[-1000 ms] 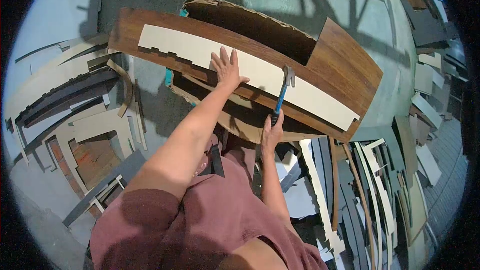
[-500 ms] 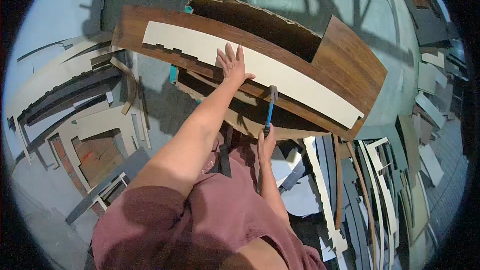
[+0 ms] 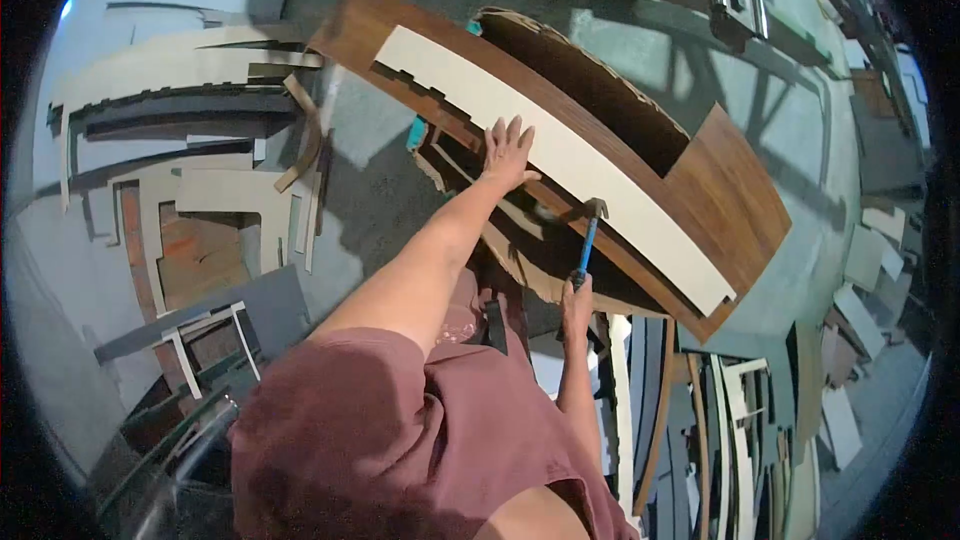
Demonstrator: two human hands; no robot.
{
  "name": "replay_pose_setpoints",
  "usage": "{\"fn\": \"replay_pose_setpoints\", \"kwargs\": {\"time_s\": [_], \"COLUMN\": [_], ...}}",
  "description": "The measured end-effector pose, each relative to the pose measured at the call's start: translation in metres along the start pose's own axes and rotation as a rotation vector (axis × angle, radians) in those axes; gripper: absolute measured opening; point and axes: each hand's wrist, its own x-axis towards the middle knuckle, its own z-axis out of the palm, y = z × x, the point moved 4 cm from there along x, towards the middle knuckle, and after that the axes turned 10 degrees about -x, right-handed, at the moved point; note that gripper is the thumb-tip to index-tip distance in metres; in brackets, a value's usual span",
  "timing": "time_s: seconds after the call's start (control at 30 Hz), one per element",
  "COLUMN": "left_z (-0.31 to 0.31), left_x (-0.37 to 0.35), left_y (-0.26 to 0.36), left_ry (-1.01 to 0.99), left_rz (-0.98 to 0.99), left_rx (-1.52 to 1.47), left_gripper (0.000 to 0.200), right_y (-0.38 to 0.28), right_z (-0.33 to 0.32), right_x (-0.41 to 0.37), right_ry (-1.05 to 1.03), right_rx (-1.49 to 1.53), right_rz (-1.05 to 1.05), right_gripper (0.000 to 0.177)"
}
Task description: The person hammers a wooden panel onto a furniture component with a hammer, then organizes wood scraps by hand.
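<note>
My left hand [image 3: 507, 152] lies flat, fingers spread, on a long cream strip [image 3: 560, 155] with a notched edge. The strip rests on a curved dark wood panel [image 3: 720, 190]. My right hand [image 3: 576, 302] grips the blue handle of a hammer [image 3: 589, 232]. The hammer's metal head touches the near edge of the panel, just below the cream strip. Under the panel sits an open cardboard box [image 3: 590, 80] with a torn rim.
Offcuts of board, cream and grey, cover the floor to the left [image 3: 200, 190] and to the lower right [image 3: 720, 420]. Grey flat panels [image 3: 870, 260] lie at the far right. Bare concrete floor [image 3: 380, 200] shows between the left pile and the box.
The view has swung, so the panel now runs more steeply down to the right. The hammer came down from over the strip to the panel's near edge. My left hand stays on the strip.
</note>
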Motion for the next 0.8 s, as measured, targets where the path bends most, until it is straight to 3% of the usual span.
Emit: {"fn": "replay_pose_setpoints", "kwargs": {"time_s": [0.07, 0.17, 0.37, 0.4, 0.47, 0.6, 0.67, 0.8], "left_z": [-0.010, -0.011, 0.018, 0.019, 0.026, 0.017, 0.006, -0.033], "left_x": [-0.032, -0.088, -0.210, -0.220, -0.235, -0.215, -0.193, -0.134], "left_y": [-0.017, -0.046, -0.084, -0.082, -0.083, -0.078, -0.074, -0.082], "left_ry": [0.086, 0.127, 0.019, 0.040, -0.065, -0.060, 0.046, 0.114], "left_rz": [0.004, -0.093, -0.479, -0.483, -0.682, -0.736, -0.673, -0.662], "left_rx": [-0.072, -0.157, -0.143, -0.147, -0.213, -0.318, -0.393, -0.410], "left_gripper": [0.091, 0.096, 0.094, 0.094, 0.094, 0.095, 0.095, 0.095], "right_y": [0.005, 0.002, 0.018, 0.023, 0.037, 0.038, 0.029, 0.059], "right_z": [0.002, 0.001, 0.003, 0.005, 0.010, 0.008, -0.009, 0.009], "right_x": [0.003, 0.005, 0.007, 0.008, 0.020, 0.022, 0.003, 0.021], "right_ry": [0.025, 0.030, -0.022, 0.091, -0.008, -0.145, -0.270, -0.084], "right_rx": [-0.026, -0.041, -0.102, -0.113, -0.033, 0.251, 0.310, 0.111], "right_rz": [-0.069, -0.079, -0.035, -0.153, -0.157, -0.198, 0.072, -0.122], "right_gripper": [0.026, 0.025, 0.034, 0.023, 0.025, 0.026, 0.034, 0.022]}}
